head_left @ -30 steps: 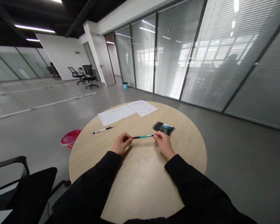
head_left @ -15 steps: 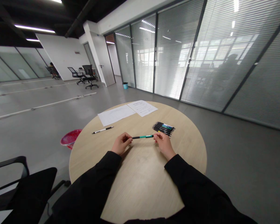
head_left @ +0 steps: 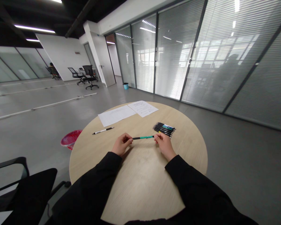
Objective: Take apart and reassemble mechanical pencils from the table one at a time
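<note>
Left hand and right hand each pinch one end of a green-and-black pen, thumb against fingers, gap closed down to the barrel. Pen runs nearly level between them, above the near-middle part of the desk; can't tell if it clears the surface. Should be light and stiff, probably smooth plastic, so a bit slick and prone to roll; not very fragile. Best hold: dark grip section at the left end, or the right end by what looks like a clip. Light fingertip pressure looks enough. Other fingers curl in, nothing else visibly held.

Just beyond the right hand: bunch of pens, mostly black, side by side; touching the hand or not, can't tell. Up and left of the left hand, apart: a white-and-black pen, lying slanted. Far edge: two paper sheets, print unreadable. Off the desk, left: red bin.
</note>
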A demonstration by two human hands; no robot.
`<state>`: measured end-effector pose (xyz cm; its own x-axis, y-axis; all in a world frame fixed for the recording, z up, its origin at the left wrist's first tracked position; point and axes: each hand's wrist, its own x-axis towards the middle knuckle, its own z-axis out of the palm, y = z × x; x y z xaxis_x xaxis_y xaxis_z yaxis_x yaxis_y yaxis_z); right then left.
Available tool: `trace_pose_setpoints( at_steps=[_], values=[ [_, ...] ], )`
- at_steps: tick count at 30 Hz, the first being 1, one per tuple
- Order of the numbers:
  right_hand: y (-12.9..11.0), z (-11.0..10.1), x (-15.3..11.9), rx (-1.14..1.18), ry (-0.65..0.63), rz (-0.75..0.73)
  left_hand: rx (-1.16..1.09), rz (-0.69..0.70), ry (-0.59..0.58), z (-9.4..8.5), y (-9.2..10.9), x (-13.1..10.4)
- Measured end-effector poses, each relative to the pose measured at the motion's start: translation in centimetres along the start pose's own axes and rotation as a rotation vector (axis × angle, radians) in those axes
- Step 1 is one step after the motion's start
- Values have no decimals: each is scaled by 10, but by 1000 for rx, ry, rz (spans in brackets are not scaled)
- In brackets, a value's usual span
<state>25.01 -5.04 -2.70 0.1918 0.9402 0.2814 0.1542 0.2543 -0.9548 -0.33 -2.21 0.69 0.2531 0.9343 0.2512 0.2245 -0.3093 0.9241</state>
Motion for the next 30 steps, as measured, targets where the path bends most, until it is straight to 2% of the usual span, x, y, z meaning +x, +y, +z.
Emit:
trace_pose_setpoints(
  at_steps=[30],
  values=[
    [-2, 0, 0, -21, -9, -20, 0, 11, -5, -1, -2, 1]
  ],
)
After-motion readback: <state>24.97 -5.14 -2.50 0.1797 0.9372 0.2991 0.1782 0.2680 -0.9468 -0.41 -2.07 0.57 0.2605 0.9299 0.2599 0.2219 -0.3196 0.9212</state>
